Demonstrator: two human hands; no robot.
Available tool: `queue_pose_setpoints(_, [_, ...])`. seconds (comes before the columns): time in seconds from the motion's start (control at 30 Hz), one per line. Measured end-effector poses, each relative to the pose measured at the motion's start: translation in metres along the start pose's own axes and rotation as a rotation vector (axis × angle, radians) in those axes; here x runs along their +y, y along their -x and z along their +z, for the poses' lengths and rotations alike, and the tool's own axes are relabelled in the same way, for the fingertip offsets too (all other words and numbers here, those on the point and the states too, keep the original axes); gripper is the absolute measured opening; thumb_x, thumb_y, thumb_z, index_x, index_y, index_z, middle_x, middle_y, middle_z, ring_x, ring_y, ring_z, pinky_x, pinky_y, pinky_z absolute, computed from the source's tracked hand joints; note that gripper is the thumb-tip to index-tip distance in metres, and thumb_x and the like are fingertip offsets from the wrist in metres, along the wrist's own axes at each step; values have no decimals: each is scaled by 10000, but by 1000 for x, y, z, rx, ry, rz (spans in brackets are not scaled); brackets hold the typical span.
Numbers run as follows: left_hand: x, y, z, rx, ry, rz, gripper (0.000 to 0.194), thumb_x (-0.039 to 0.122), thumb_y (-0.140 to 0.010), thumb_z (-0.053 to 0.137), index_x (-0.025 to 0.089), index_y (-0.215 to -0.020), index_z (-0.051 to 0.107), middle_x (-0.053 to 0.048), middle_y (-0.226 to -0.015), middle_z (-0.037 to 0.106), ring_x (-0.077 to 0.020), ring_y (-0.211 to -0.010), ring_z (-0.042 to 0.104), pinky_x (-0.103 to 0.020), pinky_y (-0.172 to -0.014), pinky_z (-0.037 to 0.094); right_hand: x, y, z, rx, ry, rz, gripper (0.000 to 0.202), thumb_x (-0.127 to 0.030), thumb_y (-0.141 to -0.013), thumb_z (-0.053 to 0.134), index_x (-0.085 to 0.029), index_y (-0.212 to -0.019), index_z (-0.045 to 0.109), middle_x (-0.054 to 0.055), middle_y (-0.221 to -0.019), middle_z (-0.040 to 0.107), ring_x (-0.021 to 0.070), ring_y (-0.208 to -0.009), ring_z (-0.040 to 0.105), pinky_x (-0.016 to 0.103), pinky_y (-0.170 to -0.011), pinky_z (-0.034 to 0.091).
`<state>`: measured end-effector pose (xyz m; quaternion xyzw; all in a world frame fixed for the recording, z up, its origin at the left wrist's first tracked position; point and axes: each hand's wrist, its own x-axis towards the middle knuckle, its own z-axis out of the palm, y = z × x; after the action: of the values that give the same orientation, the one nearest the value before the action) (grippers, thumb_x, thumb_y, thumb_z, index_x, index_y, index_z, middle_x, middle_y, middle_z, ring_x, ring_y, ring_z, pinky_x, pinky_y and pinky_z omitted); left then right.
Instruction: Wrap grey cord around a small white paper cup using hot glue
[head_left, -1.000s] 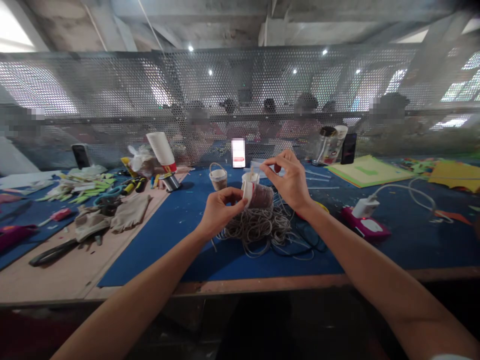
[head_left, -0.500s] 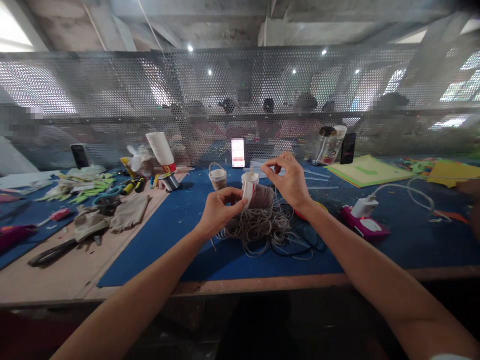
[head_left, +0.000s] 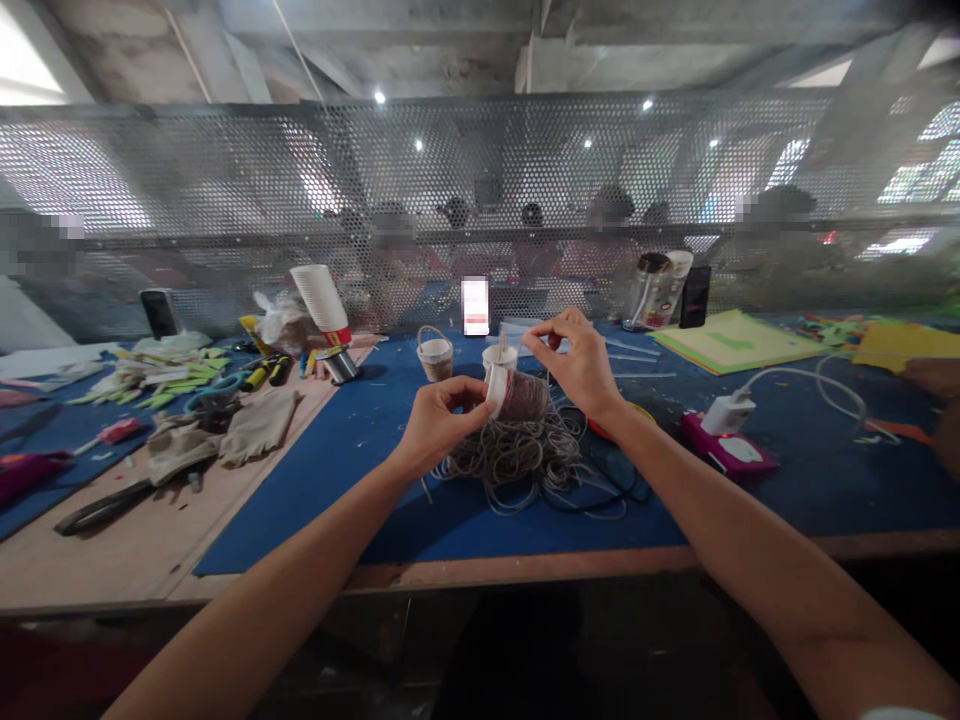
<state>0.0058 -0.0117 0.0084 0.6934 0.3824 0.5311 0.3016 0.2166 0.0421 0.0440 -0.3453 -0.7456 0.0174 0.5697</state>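
My left hand (head_left: 448,418) grips a paper cup (head_left: 523,396) by its white rim. The cup lies tipped on its side in the air, its wall wrapped in grey-brown cord with a bit of red showing near the rim. My right hand (head_left: 576,362) is raised just right of the cup, thumb and fingertips pinched together; what is between them is too fine to make out. Under the cup lies a loose heap of grey cord (head_left: 517,455). Behind it stand a white cup (head_left: 491,357) with a stick in it and a small cord-covered basket with a handle (head_left: 436,360).
Stacked paper cups (head_left: 319,295), work gloves (head_left: 259,428) and scissors (head_left: 214,392) lie to the left. A lit phone (head_left: 475,306) leans on the mesh screen. To the right are a magenta power strip (head_left: 727,447), coloured sheets (head_left: 739,340) and a bottle (head_left: 646,290).
Hardly anything differs. Both hands stay in nearly the same place, with the cup still in the left hand; the view has shifted very slightly.
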Motion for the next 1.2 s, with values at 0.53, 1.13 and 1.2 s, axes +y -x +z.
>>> queue_pose_setpoints(0.53, [4,0,0,-42,48,-16,138,276,-749,744,154,-801,708,-27,-748,681,-127,-666,583,-259,-637,480,8,2,4,-60,-49,52,97,-314,-864,688,-230,-834,724,-21,-768,473,135,-716,512,324,-754,441])
queue_pose_setpoints(1.13, [4,-1,-2,-69,225,-116,186,283,-705,806,150,-799,716,-18,-747,687,-110,-643,598,-243,-633,492,24,7,13,-169,-138,157,90,-301,-827,697,-219,-816,733,7,-777,591,146,-715,527,329,-718,447])
queue_pose_setpoints(1.2, [4,-1,-2,-62,259,-128,189,276,-693,816,150,-793,717,-17,-747,688,-109,-644,597,-242,-636,492,25,8,14,-181,-157,172,98,-305,-824,695,-215,-819,734,18,-796,624,151,-727,538,332,-721,449])
